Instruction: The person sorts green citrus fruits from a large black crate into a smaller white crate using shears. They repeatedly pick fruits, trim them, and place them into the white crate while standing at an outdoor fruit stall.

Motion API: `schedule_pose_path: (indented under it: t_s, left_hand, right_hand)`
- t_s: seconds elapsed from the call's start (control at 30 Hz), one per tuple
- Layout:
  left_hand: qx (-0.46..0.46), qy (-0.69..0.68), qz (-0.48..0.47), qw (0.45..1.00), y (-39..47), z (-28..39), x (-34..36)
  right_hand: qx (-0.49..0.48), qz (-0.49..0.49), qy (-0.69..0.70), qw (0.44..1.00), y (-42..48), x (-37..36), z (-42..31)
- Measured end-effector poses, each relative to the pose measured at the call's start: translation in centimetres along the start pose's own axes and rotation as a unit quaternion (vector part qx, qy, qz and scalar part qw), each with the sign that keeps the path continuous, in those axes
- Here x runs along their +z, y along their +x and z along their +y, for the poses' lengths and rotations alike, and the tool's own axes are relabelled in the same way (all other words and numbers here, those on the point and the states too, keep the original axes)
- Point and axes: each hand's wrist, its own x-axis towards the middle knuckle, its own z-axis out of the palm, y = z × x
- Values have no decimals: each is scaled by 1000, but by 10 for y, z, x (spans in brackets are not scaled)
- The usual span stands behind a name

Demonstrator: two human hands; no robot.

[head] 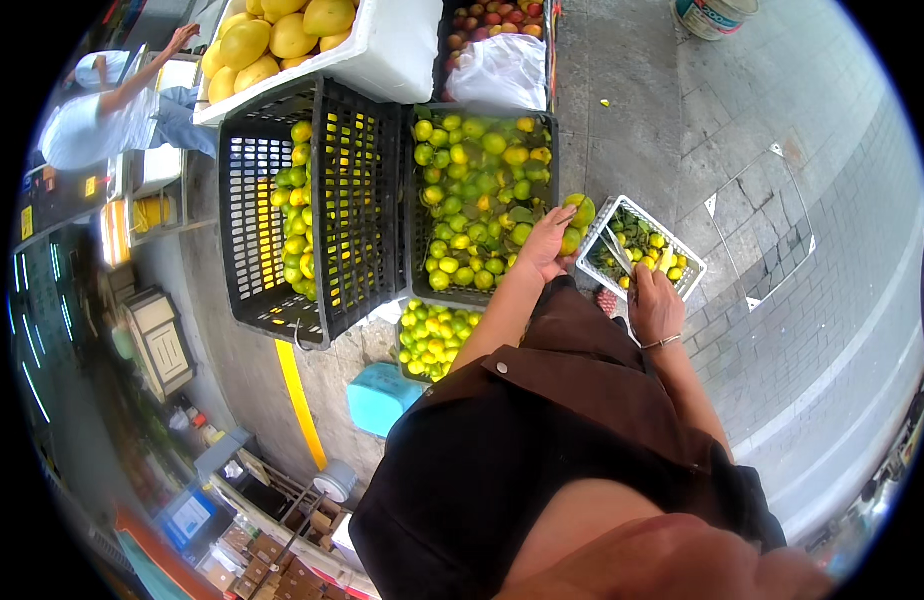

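Observation:
Green citrus fruits (pixel 580 211) are held in my left hand (pixel 546 244), at the right edge of a black plastic crate (pixel 556 161) full of green and yellow citrus with leaves. My right hand (pixel 655 304) grips scissors (pixel 618 249), whose blades point up and left over a white plastic basket (pixel 688 289). Small green and yellow citrus and leaves lie in that basket. A bit of yellow shows beside my right fingers; I cannot tell what it is. Which part of the scissors' handles my fingers hold is hidden.
A tilted black crate (pixel 323 225) with citrus stands left. Beyond are a foam box (pixel 387 52) of large yellow fruits and a crate with reddish fruits under a plastic bag (pixel 499 71). A blue stool or tub (pixel 383 397) stands nearby. A person (pixel 102 127) is at far left.

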Motion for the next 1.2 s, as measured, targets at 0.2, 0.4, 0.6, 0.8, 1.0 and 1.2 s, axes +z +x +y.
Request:
schedule_pose_path:
  t_s: [0.2,0.4,0.6,0.8,1.0,1.2]
  left_hand:
    - [31,91,53,994,-46,-39,48]
    - [101,156,22,982,-62,-81,61]
    - [134,124,-3,983,-85,-108,82]
    - [186,142,21,972,-97,-131,98]
    - [212,189,29,958,-100,-153,112]
    - [248,407,76,876,-70,-210,95]
  right_hand:
    - [0,27,-66,997,-47,-8,28]
    - [-3,70,-74,995,-83,-23,45]
    - [-18,97,-69,993,-97,-33,58]
    - [-22,86,-38,995,-111,-40,65]
    - [2,57,11,998,-126,-39,72]
    - [45,14,1,999,-148,-24,95]
